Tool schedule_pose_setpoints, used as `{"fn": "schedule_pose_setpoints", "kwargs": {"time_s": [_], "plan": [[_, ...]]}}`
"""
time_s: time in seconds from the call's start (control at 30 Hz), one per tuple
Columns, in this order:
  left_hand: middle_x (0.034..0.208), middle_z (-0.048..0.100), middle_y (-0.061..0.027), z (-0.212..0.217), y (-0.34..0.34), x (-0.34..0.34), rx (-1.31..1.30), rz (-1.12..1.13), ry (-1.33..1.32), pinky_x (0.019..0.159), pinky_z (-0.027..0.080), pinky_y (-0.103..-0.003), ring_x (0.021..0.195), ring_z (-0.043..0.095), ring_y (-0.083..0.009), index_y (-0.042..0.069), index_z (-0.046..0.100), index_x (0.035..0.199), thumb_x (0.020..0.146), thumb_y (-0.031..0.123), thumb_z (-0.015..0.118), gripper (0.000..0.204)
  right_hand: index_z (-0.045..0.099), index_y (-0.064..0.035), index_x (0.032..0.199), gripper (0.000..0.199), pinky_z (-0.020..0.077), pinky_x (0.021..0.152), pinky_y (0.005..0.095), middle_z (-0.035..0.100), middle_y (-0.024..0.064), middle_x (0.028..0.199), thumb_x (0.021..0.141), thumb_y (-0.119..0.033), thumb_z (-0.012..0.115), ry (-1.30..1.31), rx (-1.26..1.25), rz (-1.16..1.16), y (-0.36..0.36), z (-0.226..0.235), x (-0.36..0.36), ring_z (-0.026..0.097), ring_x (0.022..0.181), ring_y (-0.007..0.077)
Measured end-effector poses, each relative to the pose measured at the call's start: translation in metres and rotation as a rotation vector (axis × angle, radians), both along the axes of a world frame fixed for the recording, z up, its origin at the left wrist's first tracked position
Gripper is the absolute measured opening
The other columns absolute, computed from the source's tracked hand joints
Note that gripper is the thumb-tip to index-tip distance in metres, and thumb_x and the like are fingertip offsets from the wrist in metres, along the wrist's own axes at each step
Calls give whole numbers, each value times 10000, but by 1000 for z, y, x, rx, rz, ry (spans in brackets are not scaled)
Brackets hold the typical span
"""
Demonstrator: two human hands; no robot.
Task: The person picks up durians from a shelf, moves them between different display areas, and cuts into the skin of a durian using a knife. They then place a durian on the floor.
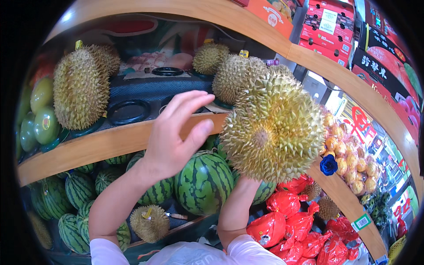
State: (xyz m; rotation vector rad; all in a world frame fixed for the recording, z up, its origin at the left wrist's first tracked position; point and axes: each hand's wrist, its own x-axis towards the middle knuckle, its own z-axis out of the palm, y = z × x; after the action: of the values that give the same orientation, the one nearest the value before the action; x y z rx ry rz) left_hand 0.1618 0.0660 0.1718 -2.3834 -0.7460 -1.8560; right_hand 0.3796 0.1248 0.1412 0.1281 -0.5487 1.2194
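A large spiky durian [274, 128] is raised in front of the shelf, its blunt end toward me. Below it my right hand [250, 181] supports it; only the wrist shows, and the fingers are hidden behind the fruit. My left hand [176, 130] is lifted to the durian's left, fingers stretched and thumb apart, holding nothing. On the shelf behind, black rings [129, 111] lie on dark blue matting. Another durian [238, 78] stands just behind the raised one, and a tall durian [82, 88] sits at the left.
Striped watermelons [204, 182] fill the lower shelf under a wooden edge [92, 146]. A small durian [149, 223] lies near a knife-like handled tool [176, 216]. Red wrapped bundles [266, 229] are at lower right, bagged yellow fruit [351, 159] at right, green mangoes [46, 125] at far left.
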Motion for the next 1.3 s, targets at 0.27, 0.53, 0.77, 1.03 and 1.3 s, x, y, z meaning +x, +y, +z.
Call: {"fn": "schedule_pose_setpoints", "kwargs": {"time_s": [0.27,0.53,0.77,1.03,1.3], "plan": [[1354,546,-221,-38,-38,15,228,-65,167,1012,468,-441,1210,565,-367,5,569,1345,745,343,881,756,336,-127,1563,666,373,1171,528,380,146,1580,1051,-553,336,-14,-95,130,-24,-85,-9,405,1421,365],[1309,541,-204,-74,-41,27,147,-77,121,971,492,-430,1165,566,-355,11,571,1277,614,246,941,796,340,-123,1560,662,380,1164,528,387,148,1575,1052,-548,338,-30,-125,166,-32,-119,-19,414,1414,365],[1313,538,-215,-85,-37,32,151,-116,90,1014,471,-449,1186,562,-374,-11,467,1349,618,221,947,905,343,-119,1557,658,387,1159,528,393,149,1570,1054,-543,340,-31,-135,166,-31,-125,-22,422,1407,365],[1308,551,-209,-91,-35,35,145,-95,73,1013,473,-460,1190,567,-376,-15,453,1359,608,262,964,949,347,-115,1554,654,394,1153,528,400,151,1565,1055,-538,343,-55,-151,169,-32,-133,-23,431,1400,365],[1280,568,-203,-96,-33,40,118,-93,9,990,489,-452,1167,578,-375,-7,482,1317,611,268,962,897,350,-111,1551,650,401,1147,528,407,153,1560,1057,-533,345,-84,-157,165,-36,-138,-16,441,1393,365]]}}
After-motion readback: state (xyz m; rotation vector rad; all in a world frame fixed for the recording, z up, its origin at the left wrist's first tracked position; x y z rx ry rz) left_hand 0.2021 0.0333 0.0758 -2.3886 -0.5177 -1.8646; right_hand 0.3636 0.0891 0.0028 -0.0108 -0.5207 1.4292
